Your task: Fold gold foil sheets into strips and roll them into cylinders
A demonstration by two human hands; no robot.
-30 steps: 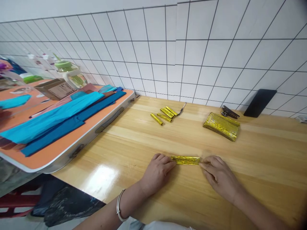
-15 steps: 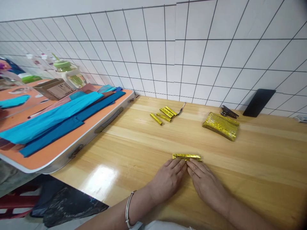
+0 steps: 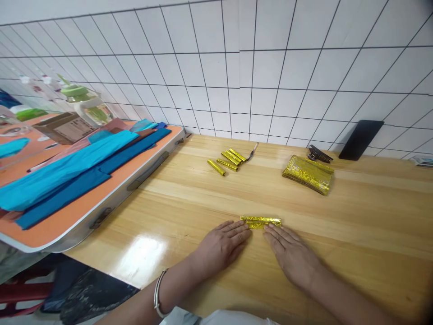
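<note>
A: Which landmark do we take on the counter (image 3: 189, 207)?
B: The gold stack (image 3: 309, 175), lying flat; we place everything else from it.

A: What change do we note?
B: The spacing of the hands. Half a second ago we saw their fingertips nearly meeting over the middle of the gold strip (image 3: 260, 220); now the left hand (image 3: 223, 246) has slid out to the strip's left end, while the right hand (image 3: 291, 253) remains over its right half. Both lie nearer to us than the stack, the left one farther leftward of it.

A: What do we read in that?
B: The middle lies bare between them; we judge that the pressing is working outward from the centre.

A: Their state?
B: Left: unclenched, fingers straight and together, tips on the strip's end. Right: likewise extended, tips on the near side. We see no grasp; what the thumbs do, we cannot tell.

A: And the strip?
B: Flat, nearer to us than the stack and left of it, a lengthwise fold showing. Smallest, the narrow gold pieces (image 3: 231, 158): left of the stack, well apart, touched by neither hand.
</note>
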